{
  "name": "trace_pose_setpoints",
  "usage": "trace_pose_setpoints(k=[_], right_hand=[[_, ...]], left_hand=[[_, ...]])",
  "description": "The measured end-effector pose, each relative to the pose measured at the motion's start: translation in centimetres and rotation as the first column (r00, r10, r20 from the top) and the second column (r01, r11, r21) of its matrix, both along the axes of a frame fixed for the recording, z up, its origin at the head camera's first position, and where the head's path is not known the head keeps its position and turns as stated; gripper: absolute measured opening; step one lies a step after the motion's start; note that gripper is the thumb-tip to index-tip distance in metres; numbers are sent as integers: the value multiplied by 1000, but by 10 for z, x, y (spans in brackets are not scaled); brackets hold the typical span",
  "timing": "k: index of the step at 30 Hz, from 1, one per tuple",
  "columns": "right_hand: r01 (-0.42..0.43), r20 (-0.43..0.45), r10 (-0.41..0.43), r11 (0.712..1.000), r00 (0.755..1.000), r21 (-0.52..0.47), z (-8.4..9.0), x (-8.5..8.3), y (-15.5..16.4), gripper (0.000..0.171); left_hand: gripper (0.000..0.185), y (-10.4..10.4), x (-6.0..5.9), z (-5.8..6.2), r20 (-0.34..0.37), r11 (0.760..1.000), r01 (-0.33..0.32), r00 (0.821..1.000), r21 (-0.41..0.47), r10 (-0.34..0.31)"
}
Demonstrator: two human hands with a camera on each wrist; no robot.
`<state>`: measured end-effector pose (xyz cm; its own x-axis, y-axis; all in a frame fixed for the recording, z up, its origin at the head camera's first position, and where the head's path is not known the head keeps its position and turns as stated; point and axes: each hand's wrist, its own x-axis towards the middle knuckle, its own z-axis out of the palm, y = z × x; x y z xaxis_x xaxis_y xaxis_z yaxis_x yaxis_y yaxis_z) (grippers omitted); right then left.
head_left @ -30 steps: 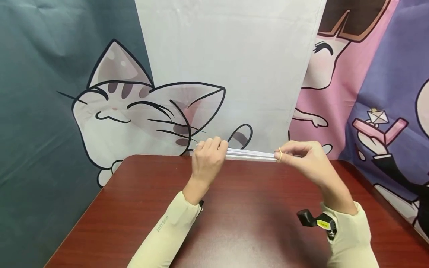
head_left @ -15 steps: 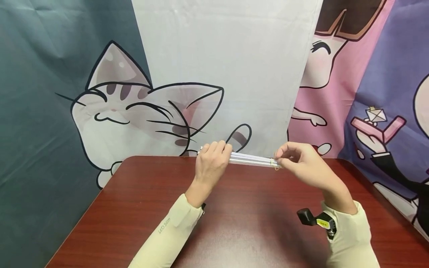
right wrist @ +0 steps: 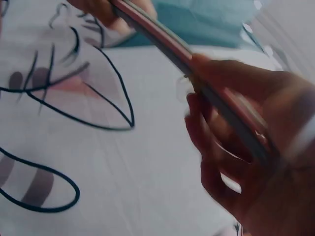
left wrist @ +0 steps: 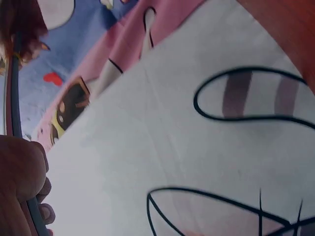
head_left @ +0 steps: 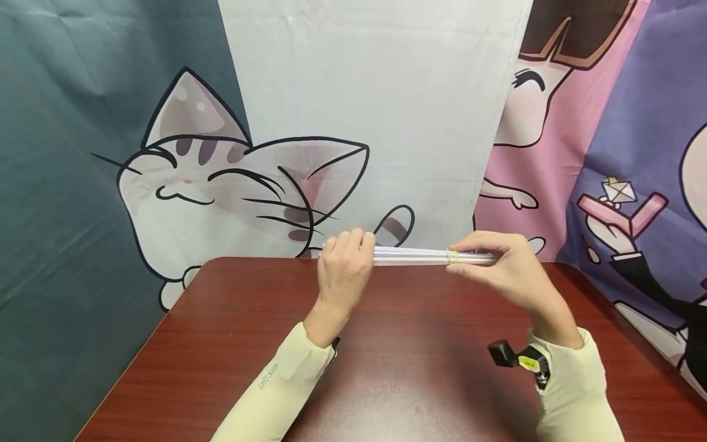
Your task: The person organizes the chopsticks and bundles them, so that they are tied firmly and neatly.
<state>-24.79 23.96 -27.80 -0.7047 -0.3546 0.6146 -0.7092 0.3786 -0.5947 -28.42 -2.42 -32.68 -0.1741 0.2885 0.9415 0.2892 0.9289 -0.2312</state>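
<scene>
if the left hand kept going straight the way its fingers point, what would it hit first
Probably the cat-print backdrop behind the table. The left hand, gripping the white bundle of sticks, points away from the person; depth is unclear.

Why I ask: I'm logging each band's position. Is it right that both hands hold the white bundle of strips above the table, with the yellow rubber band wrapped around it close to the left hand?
Not quite. The rubber band sits close to the right hand, not the left hand. The head view shows it. Both hands do hold the white bundle of strips above the table.
</scene>
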Motion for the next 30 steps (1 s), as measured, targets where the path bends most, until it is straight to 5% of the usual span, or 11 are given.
trace_pose_setpoints(k=[6, 12, 16, 19, 23, 26, 30], right_hand=[[83, -229, -59, 992, 972, 97, 4, 5, -4, 42], [64, -351, -12, 989, 936, 136, 6, 4, 2, 39], [163, -485, -26, 956, 874, 243, 3, 2, -12, 33], [189, -492, -28, 941, 870, 280, 5, 5, -15, 33], [141, -474, -17, 964, 880, 226, 8, 7, -6, 39], [159, -518, -30, 966, 855, 205, 7, 10, -7, 50], [263, -595, -64, 930, 801, 255, 0, 13, -23, 28]], left_hand=[[23, 5, 3, 2, 3, 1000, -24, 1000, -20, 24], [24, 3, 2, 4, -24, 999, -26, 999, -21, 26], [24, 8, 3, -4, -15, 1000, -19, 1000, -24, 19], [23, 11, 5, -5, -5, 1000, -26, 1000, -16, 26], [23, 9, 6, -1, 6, 999, -47, 999, -1, 47], [23, 9, 8, 0, 5, 998, -58, 998, 0, 58], [23, 10, 11, -1, 2, 998, -56, 998, -9, 56]])
